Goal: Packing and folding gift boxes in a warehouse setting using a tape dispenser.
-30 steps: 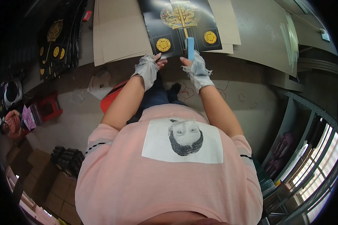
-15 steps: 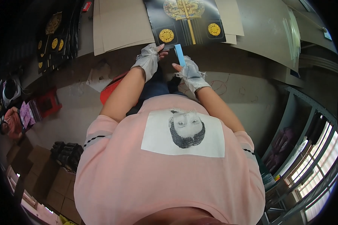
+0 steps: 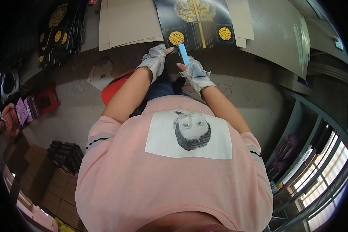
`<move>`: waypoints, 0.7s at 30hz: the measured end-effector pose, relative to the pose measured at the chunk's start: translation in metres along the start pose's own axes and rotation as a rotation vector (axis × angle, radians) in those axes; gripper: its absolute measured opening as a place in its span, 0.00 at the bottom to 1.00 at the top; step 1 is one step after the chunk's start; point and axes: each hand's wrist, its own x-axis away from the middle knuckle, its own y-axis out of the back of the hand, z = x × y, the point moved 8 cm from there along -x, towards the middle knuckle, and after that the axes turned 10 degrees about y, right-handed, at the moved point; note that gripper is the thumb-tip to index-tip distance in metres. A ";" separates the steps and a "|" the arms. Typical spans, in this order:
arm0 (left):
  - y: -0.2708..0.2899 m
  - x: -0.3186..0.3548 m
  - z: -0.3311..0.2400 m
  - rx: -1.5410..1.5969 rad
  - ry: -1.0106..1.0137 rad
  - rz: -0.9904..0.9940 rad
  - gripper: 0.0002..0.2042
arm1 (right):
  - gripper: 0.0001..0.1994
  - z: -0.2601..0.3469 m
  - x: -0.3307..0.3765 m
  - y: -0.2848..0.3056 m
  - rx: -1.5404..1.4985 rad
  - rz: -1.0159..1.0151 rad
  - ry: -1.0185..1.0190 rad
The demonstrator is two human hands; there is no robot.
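A glossy black printed sheet (image 3: 214, 24) with gold patterns lies at the table's near edge. My left hand (image 3: 154, 60), in a whitish fingerless glove, is at its near left corner, thumb along the edge and the other fingers mostly hidden. My right hand (image 3: 197, 73) wears a similar frayed glove and is closed around a flat light blue strip (image 3: 183, 55). The strip points away from me, its far end over the sheet's near edge, close to my left thumb.
Beige boards (image 3: 133, 23) lie left of the sheet, and a large grey board (image 3: 272, 34) lies right. More black printed sheets (image 3: 62, 34) hang over the edge at far left. Below are a red container (image 3: 114, 88) and a metal rack (image 3: 317, 127). Another person (image 3: 10, 120) is at left.
The blue strip's far end has moved left and slightly farther over the sheet, toward my left thumb. My left fingers show less below the edge. The whole view has turned slightly.
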 end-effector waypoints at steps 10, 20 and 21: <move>-0.007 -0.013 0.013 -0.064 -0.021 -0.046 0.24 | 0.17 -0.006 0.002 -0.002 0.024 -0.067 0.064; -0.011 -0.010 0.013 -0.117 -0.019 -0.059 0.27 | 0.14 -0.020 0.009 -0.005 -0.038 -0.082 -0.055; -0.012 -0.008 0.011 -0.120 -0.021 -0.056 0.27 | 0.14 -0.023 0.009 -0.005 -0.039 -0.086 -0.058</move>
